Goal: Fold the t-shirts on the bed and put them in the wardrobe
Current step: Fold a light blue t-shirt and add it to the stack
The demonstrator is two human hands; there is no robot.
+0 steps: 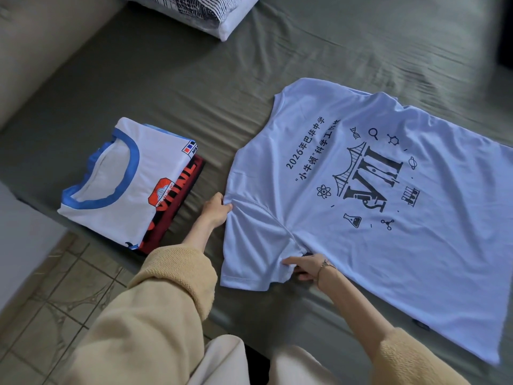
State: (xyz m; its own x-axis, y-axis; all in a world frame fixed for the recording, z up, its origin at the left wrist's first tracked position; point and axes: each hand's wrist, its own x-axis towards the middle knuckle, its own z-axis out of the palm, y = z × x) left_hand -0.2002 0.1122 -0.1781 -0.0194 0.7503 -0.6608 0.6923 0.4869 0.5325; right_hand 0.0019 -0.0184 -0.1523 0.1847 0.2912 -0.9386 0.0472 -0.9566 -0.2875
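Left hand (216,211) pinches the shoulder seam of the white tee (347,218), fingers curled on the cloth. Right hand (305,266) grips bunched fabric at the near sleeve's underarm, thumb on top. Tee lies flat, print side up, across the grey-green bed (194,79), sleeve toward the bed's near edge. Left of it, well apart: folded stack (127,187), blue-collared white shirt on a dark red one. Pillow (200,12) at the top.

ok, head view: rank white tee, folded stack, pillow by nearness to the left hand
1. White tee: the left hand grips its sleeve seam.
2. Folded stack: just left of the hand, apart from it.
3. Pillow: far end of the bed.
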